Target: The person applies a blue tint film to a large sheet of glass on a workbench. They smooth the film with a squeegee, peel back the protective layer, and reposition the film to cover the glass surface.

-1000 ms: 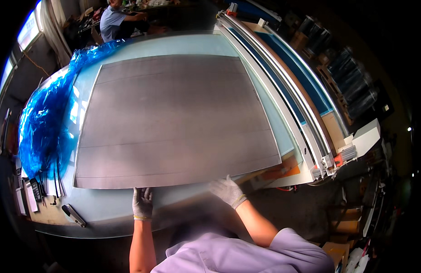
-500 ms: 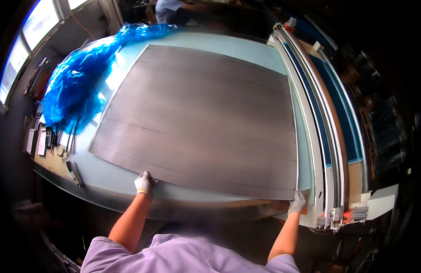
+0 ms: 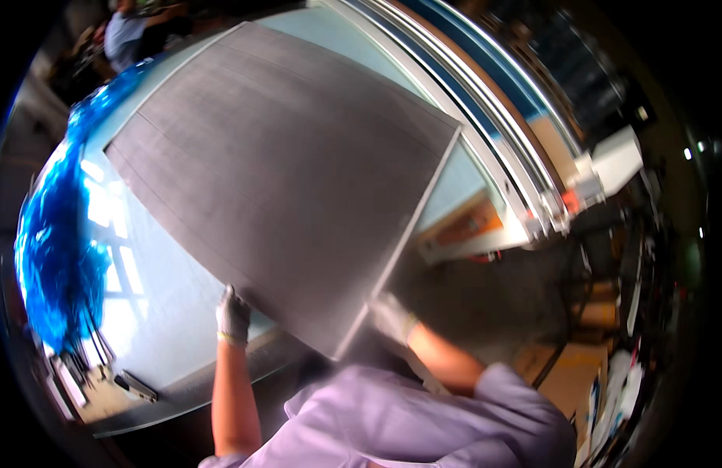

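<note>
One large grey sheet (image 3: 291, 171) slants over the pale table (image 3: 166, 292), its near corner jutting past the table's edge toward the wearer's lilac shirt (image 3: 423, 413). Left of that corner, the left hand (image 3: 234, 318), in a pale glove, pinches the sheet's edge, thumb uppermost. Right of the corner, the gloved right hand (image 3: 392, 318) is at the sheet's other edge; blur hides whether its fingers close on it. Left of the sheet sit a dark stapler-like tool (image 3: 135, 386) and, farther along, crumpled blue film (image 3: 53, 257). A long railed frame (image 3: 486, 109) runs right of the sheet. Beyond its far left side is another person (image 3: 125, 39).
</note>
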Demonstrator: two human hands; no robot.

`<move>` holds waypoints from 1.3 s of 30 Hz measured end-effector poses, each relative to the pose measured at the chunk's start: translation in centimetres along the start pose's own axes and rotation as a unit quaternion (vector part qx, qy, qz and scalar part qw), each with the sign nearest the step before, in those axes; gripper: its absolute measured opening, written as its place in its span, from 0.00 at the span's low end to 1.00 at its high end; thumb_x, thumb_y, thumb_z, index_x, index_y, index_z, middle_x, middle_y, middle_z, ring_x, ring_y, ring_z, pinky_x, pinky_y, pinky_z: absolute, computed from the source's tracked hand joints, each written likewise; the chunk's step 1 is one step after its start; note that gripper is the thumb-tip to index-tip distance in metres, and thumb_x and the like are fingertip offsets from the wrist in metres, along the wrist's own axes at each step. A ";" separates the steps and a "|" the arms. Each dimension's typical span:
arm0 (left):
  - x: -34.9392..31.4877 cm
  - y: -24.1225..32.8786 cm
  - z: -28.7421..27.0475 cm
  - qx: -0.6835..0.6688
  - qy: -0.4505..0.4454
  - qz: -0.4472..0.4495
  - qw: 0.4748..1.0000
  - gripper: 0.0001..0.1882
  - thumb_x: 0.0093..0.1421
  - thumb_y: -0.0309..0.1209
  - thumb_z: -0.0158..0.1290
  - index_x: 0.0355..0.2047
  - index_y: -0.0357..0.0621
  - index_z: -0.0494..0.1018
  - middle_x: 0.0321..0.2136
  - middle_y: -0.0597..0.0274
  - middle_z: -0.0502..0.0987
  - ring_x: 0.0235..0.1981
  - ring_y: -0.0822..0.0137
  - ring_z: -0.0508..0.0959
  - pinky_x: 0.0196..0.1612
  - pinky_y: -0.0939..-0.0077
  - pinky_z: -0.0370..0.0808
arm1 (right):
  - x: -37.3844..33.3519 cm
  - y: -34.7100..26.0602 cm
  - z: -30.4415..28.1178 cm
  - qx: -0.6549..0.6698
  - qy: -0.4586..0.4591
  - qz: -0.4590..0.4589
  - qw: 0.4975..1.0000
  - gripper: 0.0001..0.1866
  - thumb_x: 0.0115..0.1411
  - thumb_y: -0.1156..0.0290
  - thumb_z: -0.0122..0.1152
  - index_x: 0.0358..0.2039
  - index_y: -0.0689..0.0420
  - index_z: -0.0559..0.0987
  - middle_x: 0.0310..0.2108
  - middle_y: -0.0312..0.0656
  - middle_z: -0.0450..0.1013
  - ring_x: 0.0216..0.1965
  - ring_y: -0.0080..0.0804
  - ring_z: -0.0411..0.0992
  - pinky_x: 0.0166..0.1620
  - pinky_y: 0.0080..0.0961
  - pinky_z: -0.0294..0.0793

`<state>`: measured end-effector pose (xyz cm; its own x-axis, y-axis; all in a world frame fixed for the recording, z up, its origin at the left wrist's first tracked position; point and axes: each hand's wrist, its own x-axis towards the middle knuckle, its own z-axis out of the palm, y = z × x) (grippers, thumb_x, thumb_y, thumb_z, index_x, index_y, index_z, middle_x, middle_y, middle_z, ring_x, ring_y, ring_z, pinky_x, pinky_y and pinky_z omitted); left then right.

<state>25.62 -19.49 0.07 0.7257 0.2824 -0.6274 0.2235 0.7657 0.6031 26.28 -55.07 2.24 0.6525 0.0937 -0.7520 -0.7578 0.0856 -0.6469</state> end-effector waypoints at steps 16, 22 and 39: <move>-6.2 4.2 -17.5 0.173 0.132 0.085 0.972 0.10 0.59 0.37 0.58 0.33 0.45 0.73 0.21 0.72 0.69 0.20 0.77 0.69 0.20 0.85 0.64 | 5.8 -2.0 2.0 0.264 0.023 -0.064 0.962 0.12 0.63 0.66 0.54 0.41 0.62 0.74 0.35 0.48 0.76 0.35 0.43 0.78 0.36 0.37 0.80; -5.9 4.5 -16.9 0.196 0.172 0.086 0.962 0.12 0.58 0.39 0.60 0.33 0.46 0.72 0.19 0.76 0.64 0.18 0.80 0.63 0.18 0.88 0.59 | 7.5 -5.7 -4.8 0.239 0.134 -0.088 0.958 0.09 0.57 0.74 0.62 0.39 0.59 0.75 0.28 0.43 0.76 0.24 0.33 0.77 0.25 0.24 0.76; -6.6 4.5 -16.9 0.162 0.205 0.129 0.957 0.05 0.61 0.31 0.56 0.36 0.47 0.72 0.29 0.71 0.74 0.29 0.75 0.75 0.30 0.84 0.71 | 11.7 -7.8 -9.5 0.177 0.178 -0.106 0.962 0.05 0.57 0.75 0.63 0.33 0.60 0.77 0.21 0.43 0.75 0.18 0.31 0.75 0.18 0.25 0.75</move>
<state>10.84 -8.20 -1.39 0.4829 0.6912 -0.5377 0.3104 0.4391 0.8431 39.80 -64.08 -2.74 0.7024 -0.3030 -0.6440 -0.5174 0.4041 -0.7544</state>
